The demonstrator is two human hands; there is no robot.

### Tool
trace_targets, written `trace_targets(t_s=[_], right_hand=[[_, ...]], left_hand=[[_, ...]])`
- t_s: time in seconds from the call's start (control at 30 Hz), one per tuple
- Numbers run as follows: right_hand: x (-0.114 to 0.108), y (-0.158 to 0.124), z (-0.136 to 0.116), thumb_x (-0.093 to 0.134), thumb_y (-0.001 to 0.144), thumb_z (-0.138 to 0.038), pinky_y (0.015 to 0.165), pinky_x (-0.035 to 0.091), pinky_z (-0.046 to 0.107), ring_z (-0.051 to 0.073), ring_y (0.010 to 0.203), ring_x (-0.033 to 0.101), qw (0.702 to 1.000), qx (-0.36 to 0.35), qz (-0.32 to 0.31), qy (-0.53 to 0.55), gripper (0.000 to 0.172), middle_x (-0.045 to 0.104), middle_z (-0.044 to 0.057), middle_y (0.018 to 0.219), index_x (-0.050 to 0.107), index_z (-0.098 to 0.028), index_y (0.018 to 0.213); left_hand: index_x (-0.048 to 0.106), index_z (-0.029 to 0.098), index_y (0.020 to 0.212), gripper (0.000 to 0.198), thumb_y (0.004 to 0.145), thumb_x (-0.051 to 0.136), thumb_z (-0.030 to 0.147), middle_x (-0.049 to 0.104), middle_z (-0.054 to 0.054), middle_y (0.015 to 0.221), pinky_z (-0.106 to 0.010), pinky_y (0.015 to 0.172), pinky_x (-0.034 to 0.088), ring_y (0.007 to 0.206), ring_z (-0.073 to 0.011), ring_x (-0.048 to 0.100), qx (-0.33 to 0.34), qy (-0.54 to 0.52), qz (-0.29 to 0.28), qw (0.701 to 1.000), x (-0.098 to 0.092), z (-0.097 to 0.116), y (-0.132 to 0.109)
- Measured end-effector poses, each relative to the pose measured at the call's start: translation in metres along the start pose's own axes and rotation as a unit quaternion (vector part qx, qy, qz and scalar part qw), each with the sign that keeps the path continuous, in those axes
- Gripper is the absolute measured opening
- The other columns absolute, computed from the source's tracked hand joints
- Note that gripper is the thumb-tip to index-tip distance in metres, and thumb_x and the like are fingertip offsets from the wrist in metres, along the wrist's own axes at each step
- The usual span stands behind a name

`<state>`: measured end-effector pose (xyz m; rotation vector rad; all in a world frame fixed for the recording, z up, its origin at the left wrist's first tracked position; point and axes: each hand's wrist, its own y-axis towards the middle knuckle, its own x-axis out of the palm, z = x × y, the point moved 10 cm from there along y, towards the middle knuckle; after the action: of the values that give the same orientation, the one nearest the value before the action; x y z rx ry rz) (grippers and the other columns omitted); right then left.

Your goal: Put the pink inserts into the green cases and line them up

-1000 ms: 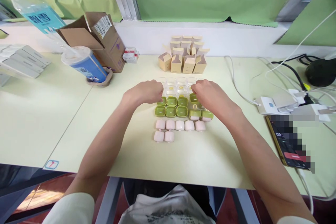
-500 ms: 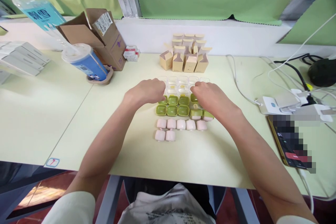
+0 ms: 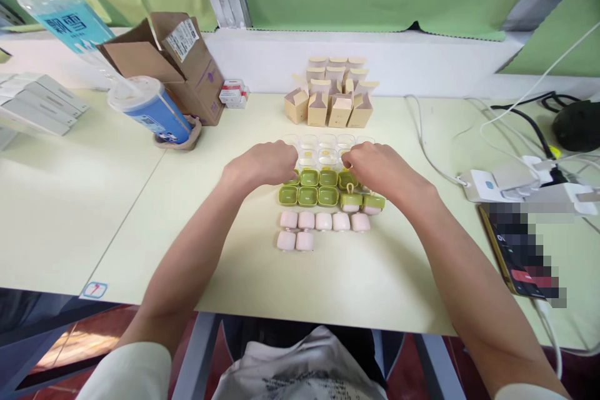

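Observation:
My left hand [image 3: 265, 164] and my right hand [image 3: 377, 167] rest knuckles up over a grid of small parts in the middle of the table [image 3: 328, 275]. Their fingers curl down onto a row of clear plastic cases [image 3: 327, 145]; what they pinch is hidden. Just in front of the hands lie several green square trays [image 3: 308, 195], two of them with pink inserts [image 3: 350, 202]. Nearer to me sit several pink square pads [image 3: 323, 221] in two short rows. Small tan paper boxes [image 3: 328, 100] stand grouped behind the clear cases.
A blue cup with a lid [image 3: 152, 111] and an open cardboard box [image 3: 175, 62] stand at the left back. White flat boxes [image 3: 35, 103] lie far left. A phone [image 3: 525, 250], power strip [image 3: 525, 190] and cables [image 3: 515, 125] fill the right side.
Both hands stay over the clear cases. The right hand has shifted slightly, uncovering more of the green tray under it. The view has tilted a little.

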<state>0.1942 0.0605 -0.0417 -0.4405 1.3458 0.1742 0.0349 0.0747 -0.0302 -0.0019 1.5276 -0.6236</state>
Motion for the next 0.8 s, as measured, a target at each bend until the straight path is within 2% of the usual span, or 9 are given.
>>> trace_targets(t_s=[0.13,0.27,0.33,0.4,0.5,0.6,0.7,0.8], right_hand=[[-0.01,-0.003,0.024,0.048,0.102,0.0,0.066,0.031,0.039,0.03,0.086,0.07,0.998,0.048,0.027,0.025,0.037,0.08,0.018,0.107,0.08,-0.016,0.105],[-0.006,0.002,0.045,0.057,0.106,-0.011,0.073,0.038,0.039,0.033,0.104,0.074,0.993,0.073,0.059,0.077,0.03,0.08,0.018,0.124,0.081,-0.016,0.123],[0.002,0.009,0.048,0.061,0.107,-0.017,0.081,0.046,0.04,0.035,0.115,0.073,0.99,0.062,0.067,0.106,0.034,0.076,0.02,0.136,0.079,-0.016,0.136],[0.01,0.017,0.045,0.062,0.107,-0.02,0.093,0.052,0.043,0.038,0.129,0.069,0.988,0.042,0.077,0.128,0.046,0.071,0.022,0.146,0.072,-0.013,0.152],[0.019,0.028,0.037,0.06,0.109,-0.021,0.108,0.053,0.046,0.041,0.143,0.06,0.986,0.018,0.091,0.141,0.053,0.069,0.025,0.152,0.066,-0.008,0.159],[0.024,0.035,0.033,0.054,0.11,-0.019,0.109,0.053,0.046,0.04,0.139,0.061,0.984,0.013,0.09,0.151,0.045,0.074,0.024,0.146,0.074,-0.005,0.148],[0.025,0.038,0.034,0.05,0.11,-0.015,0.103,0.053,0.044,0.038,0.136,0.062,0.982,0.015,0.086,0.167,0.042,0.081,0.021,0.134,0.079,-0.007,0.14],[0.024,0.038,0.037,0.052,0.108,-0.012,0.099,0.053,0.043,0.037,0.133,0.064,0.98,0.007,0.091,0.178,0.04,0.084,0.02,0.126,0.082,-0.009,0.133]], left_hand=[[0.072,0.02,0.083,0.007,0.09,0.069,0.02,0.076,-0.011,0.089,-0.039,0.078,0.051,0.081,-0.0292,0.074,0.0,0.001,-0.005,1.0,0.0,-0.001,0.0],[0.074,0.02,0.088,0.009,0.092,0.066,0.021,0.079,-0.012,0.094,-0.039,0.077,0.049,0.084,-0.0295,0.075,-0.002,0.013,-0.015,1.0,0.002,-0.001,0.0],[0.076,0.021,0.092,0.012,0.093,0.065,0.022,0.08,-0.013,0.097,-0.039,0.077,0.048,0.086,-0.0296,0.075,-0.003,0.017,-0.019,1.0,0.003,-0.001,0.0],[0.078,0.021,0.095,0.015,0.094,0.063,0.024,0.08,-0.013,0.097,-0.039,0.077,0.048,0.087,-0.03,0.075,-0.003,0.02,-0.023,1.0,0.003,-0.002,0.0],[0.079,0.022,0.097,0.018,0.095,0.061,0.024,0.079,-0.012,0.095,-0.039,0.079,0.049,0.088,-0.0306,0.075,-0.005,0.018,-0.018,1.0,0.002,-0.005,0.0],[0.08,0.022,0.105,0.021,0.097,0.061,0.025,0.081,-0.013,0.101,-0.04,0.081,0.051,0.093,-0.032,0.075,-0.014,0.009,0.022,1.0,-0.005,-0.012,0.003],[0.08,0.021,0.116,0.028,0.101,0.057,0.025,0.082,-0.014,0.116,-0.042,0.088,0.055,0.105,-0.033,0.076,-0.022,-0.016,0.112,0.993,-0.018,-0.017,0.011],[0.078,0.02,0.12,0.031,0.101,0.054,0.02,0.081,-0.016,0.126,-0.045,0.098,0.056,0.125,-0.0357,0.071,0.007,-0.043,0.192,0.98,-0.025,-0.018,0.021]])
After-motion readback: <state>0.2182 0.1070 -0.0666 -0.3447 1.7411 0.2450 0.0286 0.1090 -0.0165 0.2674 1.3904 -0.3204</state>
